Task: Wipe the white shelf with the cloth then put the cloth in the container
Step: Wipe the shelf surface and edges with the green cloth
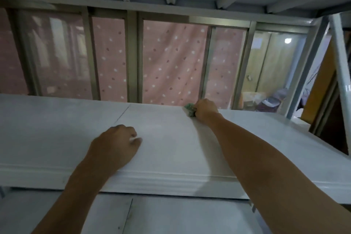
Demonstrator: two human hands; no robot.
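In the head view, the white shelf (171, 142) is seen from above and in front, its long axis running left to right across the picture. The cloth (189, 110) is found at the far edge of the shelf, right of the middle, touching the surface. It is gripped by the right hand (206, 109), whose fingers are curled round it. Only a small green wad shows at the left of the fist, so no long axis or heading can be told for it.

The left hand (115, 144) is rested on the shelf near the front edge, fingers curled under, and nothing is seen to be held in it.

The wiping is judged to be under way, at the back edge. How much of the surface is already cleaned cannot be told. No container is seen, so the putting away is judged to be not yet done.
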